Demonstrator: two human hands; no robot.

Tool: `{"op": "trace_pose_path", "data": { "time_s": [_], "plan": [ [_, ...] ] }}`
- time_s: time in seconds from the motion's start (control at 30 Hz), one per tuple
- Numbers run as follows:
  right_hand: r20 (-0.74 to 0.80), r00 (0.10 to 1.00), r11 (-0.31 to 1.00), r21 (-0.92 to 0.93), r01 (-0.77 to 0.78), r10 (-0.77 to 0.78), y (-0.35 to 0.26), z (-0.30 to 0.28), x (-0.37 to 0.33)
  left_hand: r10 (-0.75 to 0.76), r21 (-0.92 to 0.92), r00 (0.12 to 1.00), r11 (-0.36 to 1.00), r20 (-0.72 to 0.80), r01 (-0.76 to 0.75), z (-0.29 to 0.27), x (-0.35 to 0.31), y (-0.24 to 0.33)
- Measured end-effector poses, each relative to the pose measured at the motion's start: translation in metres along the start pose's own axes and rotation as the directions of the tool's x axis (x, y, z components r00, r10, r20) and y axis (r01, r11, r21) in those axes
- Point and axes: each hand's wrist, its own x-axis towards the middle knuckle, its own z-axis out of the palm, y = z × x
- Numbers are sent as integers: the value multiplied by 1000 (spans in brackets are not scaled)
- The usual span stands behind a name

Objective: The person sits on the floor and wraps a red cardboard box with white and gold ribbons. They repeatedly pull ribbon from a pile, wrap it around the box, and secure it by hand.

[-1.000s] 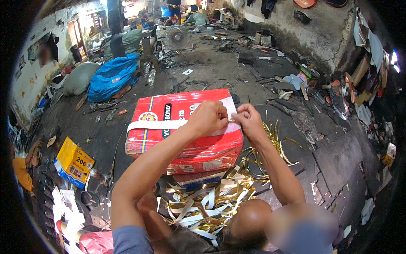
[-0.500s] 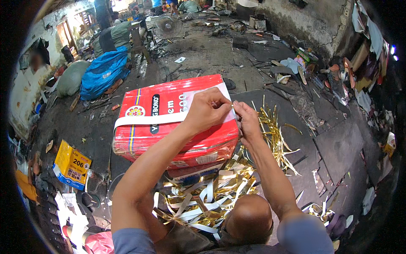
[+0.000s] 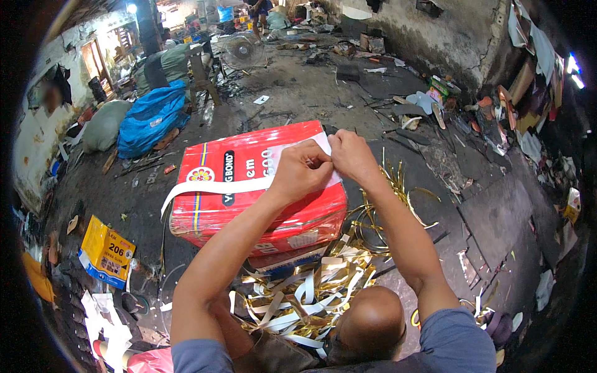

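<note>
A red taped cardboard box (image 3: 242, 208) with a yellow-and-blue stripe stands in front of me, and both my hands are over its right part. My left hand (image 3: 303, 171) is closed, thumb and fingers pinched, where a long white strip (image 3: 208, 186) runs across the box top to it. The strip's other end hangs over the box's left edge. Right beside it, at the box's far right corner, my right hand (image 3: 351, 155) is closed with its fingertips close to the left ones. What its fingers hold is hidden. White material (image 3: 323, 144) lies under the hands.
White and gold strips (image 3: 305, 298) lie piled in front of the box; thin gold strips (image 3: 401, 199) lie to its right. A yellow carton (image 3: 107, 252) is at the left. Farther off are a blue sack (image 3: 152, 121), a fan (image 3: 242, 51), a person (image 3: 258, 15) and scattered scraps.
My right hand has moved up and left over the box corner and turned, its back now showing. The white strip's left end has swung outward. The whole view has shifted slightly.
</note>
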Motion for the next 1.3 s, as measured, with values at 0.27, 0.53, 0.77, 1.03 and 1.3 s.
{"op": "trace_pose_path", "data": {
  "time_s": [0.27, 0.53, 0.77, 1.03, 1.3],
  "plan": [
    [-30, 998, 930, 364, -45, 60, 21, 31, -26, -120, -76, 992, 990, 35, 123, -5, -3, -4],
    [97, 988, 867, 473, -155, 124, 100, 110, -66, -104, -26, 994, 994, 41, 105, -9, 0, -7],
    [147, 927, 673, 650, -353, 345, 187, 185, -126, -140, -68, 989, 987, 41, 142, -2, 1, -10],
    [90, 931, 867, 340, -363, 354, 204, 222, -147, -136, -9, 990, 991, 22, 137, -11, -1, -12],
    [143, 911, 895, 180, -408, 387, 230, 238, -156, -169, 20, 985, 985, 30, 169, -9, 0, -7]
  ]
}}
